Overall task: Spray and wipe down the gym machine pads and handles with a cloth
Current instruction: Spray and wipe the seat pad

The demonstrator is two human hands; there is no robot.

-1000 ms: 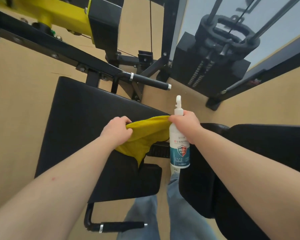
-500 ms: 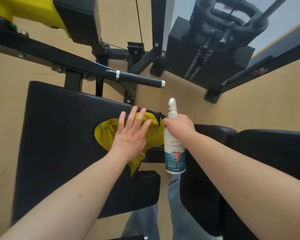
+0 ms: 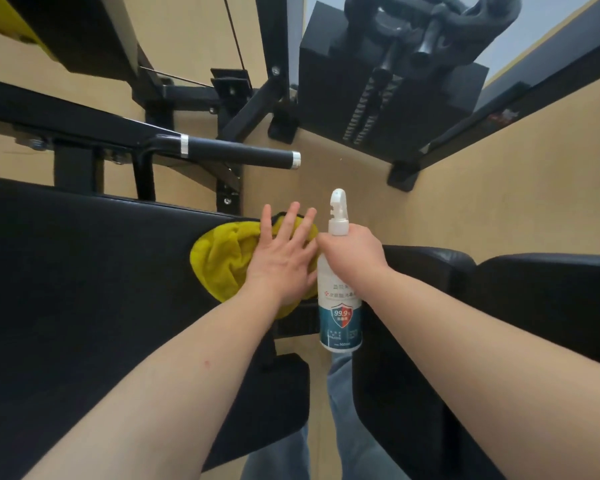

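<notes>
My left hand [image 3: 280, 258] lies flat with straight, spread fingers on a yellow cloth [image 3: 222, 263], pressing it onto the near right corner of a large black machine pad [image 3: 94, 271]. My right hand [image 3: 352, 253] grips the neck of a white spray bottle [image 3: 341, 306] with a blue label, held upright just right of the cloth. A second black pad [image 3: 520, 306] lies under my right forearm. A black handle [image 3: 236, 154] with silver end rings juts out above the left pad.
A black weight stack [image 3: 388, 95] and frame posts stand at the top right. Black frame bars cross the upper left, with a yellow part [image 3: 0, 19] at the top left corner. A tan floor [image 3: 499, 202] shows between the pads, and my jeans [image 3: 347, 427] below.
My left hand went from gripping the bunched cloth to pressing it flat on the pad, then slid right toward the pad's corner. The right hand keeps holding the bottle.
</notes>
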